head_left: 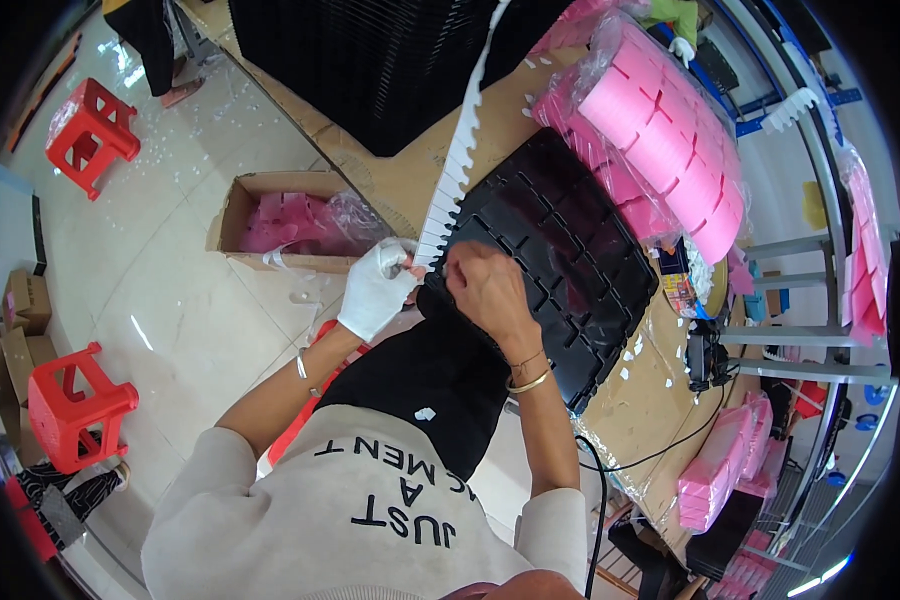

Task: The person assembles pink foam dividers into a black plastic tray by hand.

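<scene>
Grip: your left hand (pixel 375 288), in a white glove, and your bare right hand (pixel 485 285) meet at the near end of the white notched strip (pixel 457 160); fingers of both are pressed together, pinching that end between them.
Strip: it runs away from your grip, up and slightly right, toothed along one edge, lying over the near-left edge of the black tray (pixel 560 250).
Tray: directly under and beyond your right hand, a black moulded tray with rectangular pockets, resting on the brown tabletop (pixel 410 175).
Wrists: you wear a thin bracelet on the left wrist and gold bangles (pixel 530 380) on the right.
Beyond the grip: a dark stack of black trays (pixel 370 60) sits further out on the tabletop.
Right of the grip: pink notched strips in a clear bag (pixel 670 140) lie past the tray, touching its far edge.
Left of the grip: a cardboard box (pixel 280 215) with pink pieces stands on the floor just beside your gloved hand.
Far left: two red stools (pixel 70 405) stand well apart on the floor.
</scene>
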Demonstrator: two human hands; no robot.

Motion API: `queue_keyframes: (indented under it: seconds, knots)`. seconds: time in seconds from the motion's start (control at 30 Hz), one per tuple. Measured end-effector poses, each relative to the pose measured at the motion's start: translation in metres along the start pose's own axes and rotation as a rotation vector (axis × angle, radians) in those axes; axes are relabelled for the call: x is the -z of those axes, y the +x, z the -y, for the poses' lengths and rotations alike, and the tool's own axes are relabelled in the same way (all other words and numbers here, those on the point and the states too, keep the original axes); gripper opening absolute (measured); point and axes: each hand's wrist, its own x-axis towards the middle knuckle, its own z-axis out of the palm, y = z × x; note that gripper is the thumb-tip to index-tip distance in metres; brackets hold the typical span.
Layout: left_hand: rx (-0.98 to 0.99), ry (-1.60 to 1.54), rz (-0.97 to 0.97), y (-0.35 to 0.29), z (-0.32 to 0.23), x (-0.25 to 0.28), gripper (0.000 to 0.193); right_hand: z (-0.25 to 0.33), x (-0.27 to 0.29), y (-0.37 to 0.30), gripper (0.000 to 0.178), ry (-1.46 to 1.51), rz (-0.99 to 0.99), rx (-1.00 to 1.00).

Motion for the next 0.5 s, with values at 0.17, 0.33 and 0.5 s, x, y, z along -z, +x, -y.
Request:
queue_keyframes:
  seconds: [0.17,0.33,0.5]
  knots:
    - [-0.254,-0.026,-0.062,0.001,0.017,0.004,0.016,0.032,0.015,-0.03,0.007,0.305,-0.178,-0.13]
    - [0.17,-0.151,-0.068,-0.049,-0.04,-0.014,0.013,0.058,0.006,-0.09,0.01,0.813,-0.211,-0.475]
    - [0.1,-0.23,0.107,-0.077,-0.035,-0.027,0.011,0.074,0.012,-0.107,0.009,1.05,-0.434,-0.451]
